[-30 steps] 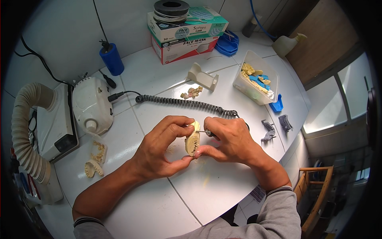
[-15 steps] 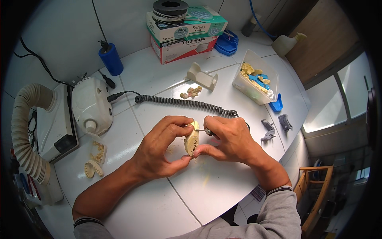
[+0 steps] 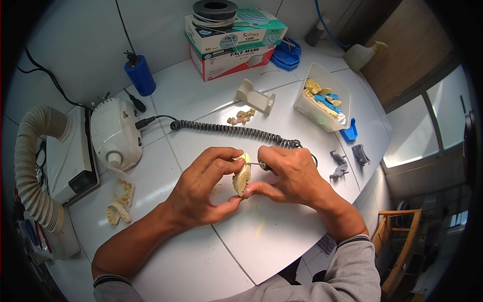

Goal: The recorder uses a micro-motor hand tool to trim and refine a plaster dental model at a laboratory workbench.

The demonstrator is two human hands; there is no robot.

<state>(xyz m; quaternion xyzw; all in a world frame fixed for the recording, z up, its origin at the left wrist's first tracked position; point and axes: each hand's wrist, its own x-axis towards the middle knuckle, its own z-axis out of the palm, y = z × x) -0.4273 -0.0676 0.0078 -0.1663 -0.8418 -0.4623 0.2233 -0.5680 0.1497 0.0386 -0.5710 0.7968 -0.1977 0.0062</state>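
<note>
My left hand is closed around the edges of a pale yellow plaster dental cast, fingers at its top and thumb at its bottom. The cast stands on edge above the table, with dark handwriting on one face. In my right hand is a rotary handpiece, mostly hidden by the fingers. Its thin metal bur points left and meets the upper part of the cast. My right thumb rests against the cast's lower edge. Behind that hand, a black coiled cord runs to a white control unit.
Yellow dust marks the white tiled table. Loose artificial teeth and a cream holder lie beyond my hands. A plastic tub of plaster scraps stands far right, near grey pieces. At left are a ribbed hose and another cast.
The cast has turned slightly between my fingers, so its written face shows at a different angle. Both hands stay in nearly the same place.
</note>
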